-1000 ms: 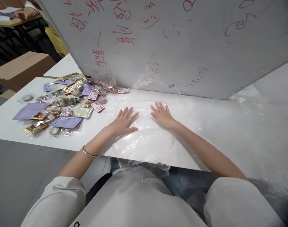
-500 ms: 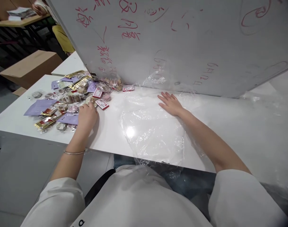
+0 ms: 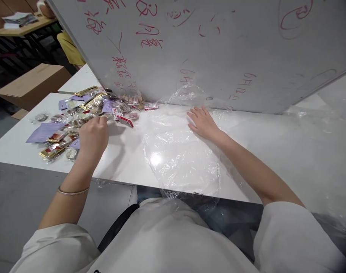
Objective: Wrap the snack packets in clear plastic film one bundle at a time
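Note:
My left hand (image 3: 92, 134) hovers just above the near edge of a pile of small snack packets (image 3: 76, 113) at the left of the white table (image 3: 275, 151). Its fingers are curled around a packet that is mostly hidden under the palm. My right hand (image 3: 202, 121) lies flat, fingers spread, on the far part of a clear plastic bag (image 3: 181, 155). The bag is spread in front of me and droops over the table's near edge.
A tilted whiteboard (image 3: 218, 45) with red writing stands along the back of the table. Purple cards (image 3: 43, 131), gold-edged packets and red-and-white tags (image 3: 126, 120) lie in the pile. More clear plastic (image 3: 317, 129) covers the right side. A cardboard box (image 3: 33, 83) sits far left.
My left hand left the plastic bag, reached left to the packet pile and closed its fingers there, then lifted slightly. My right hand slid a little farther up the bag.

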The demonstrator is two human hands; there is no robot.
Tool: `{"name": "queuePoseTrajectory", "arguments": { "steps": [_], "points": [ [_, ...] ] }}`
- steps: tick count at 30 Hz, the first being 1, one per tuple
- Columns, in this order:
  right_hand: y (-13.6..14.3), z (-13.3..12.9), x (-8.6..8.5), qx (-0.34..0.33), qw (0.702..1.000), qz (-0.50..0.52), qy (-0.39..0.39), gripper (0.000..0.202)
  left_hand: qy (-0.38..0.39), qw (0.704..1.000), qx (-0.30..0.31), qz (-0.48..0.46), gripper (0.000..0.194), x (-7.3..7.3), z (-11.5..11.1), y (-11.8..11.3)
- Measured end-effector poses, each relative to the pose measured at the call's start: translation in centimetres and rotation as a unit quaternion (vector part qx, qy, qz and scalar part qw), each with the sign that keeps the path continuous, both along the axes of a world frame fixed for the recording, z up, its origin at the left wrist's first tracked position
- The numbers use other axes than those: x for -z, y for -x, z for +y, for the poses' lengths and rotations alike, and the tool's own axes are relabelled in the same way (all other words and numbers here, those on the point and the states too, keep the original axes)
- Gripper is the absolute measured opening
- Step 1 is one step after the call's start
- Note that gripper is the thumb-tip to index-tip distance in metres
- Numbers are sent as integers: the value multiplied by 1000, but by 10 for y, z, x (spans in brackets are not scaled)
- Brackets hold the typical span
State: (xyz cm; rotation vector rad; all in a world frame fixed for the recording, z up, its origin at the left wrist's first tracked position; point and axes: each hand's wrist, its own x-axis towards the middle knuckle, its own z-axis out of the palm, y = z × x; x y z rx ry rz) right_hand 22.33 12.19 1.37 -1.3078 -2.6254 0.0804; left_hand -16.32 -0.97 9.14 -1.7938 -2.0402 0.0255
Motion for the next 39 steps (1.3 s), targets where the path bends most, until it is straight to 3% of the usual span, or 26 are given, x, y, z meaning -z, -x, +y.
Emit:
{"name": "queuePoseTrajectory", "arguments": {
  "steps": [4, 7, 9, 12, 15, 16, 18, 20, 22, 24, 28, 35, 39],
  "points": [
    [18, -31, -33, -32, 983, 168, 72, 90, -114, 986, 96, -79, 38, -25, -14, -26],
    [33, -61, -57, -77, 942, 286, 157, 109, -172, 935, 238, -201, 26, -29, -27, -58],
    [39, -76, -65, -112, 908, 340, 217, 94, -194, 893, 291, -283, 20, -24, -35, -80],
    [37, -88, -67, -129, 864, 371, 314, 49, -178, 841, 298, -415, 16, -7, -47, -104],
    [24, -86, -59, -94, 856, 352, 367, 39, -93, 813, 282, -500, 25, 11, -55, -104],
    [19, -83, -55, -80, 862, 335, 373, 39, -70, 823, 266, -498, 29, 16, -56, -97],
    [10, -77, -42, -46, 892, 266, 363, 41, -53, 877, 207, -431, 34, 27, -58, -75],
    [5, -72, -27, -12, 935, 163, 313, 41, -59, 945, 114, -300, 41, 38, -57, -47],
    [5, -70, -11, 4, 967, 78, 244, 42, -34, 977, 19, -209, 51, 51, -56, -19],
    [7, -70, 0, -12, 981, 45, 188, 42, -16, 987, -40, -157, 54, 63, -56, 3],
    [8, -69, 9, -51, 989, 45, 134, 43, 18, 995, -60, -79, 47, 73, -53, 28],
    [-1, -68, 4, -48, 990, 54, 121, 48, 96, 990, -98, -34, 47, 56, -36, 42],
    [-4, -73, -3, -44, 990, 57, 123, 48, 148, 975, -161, -32, 44, 45, -29, 44]
  ]
}}
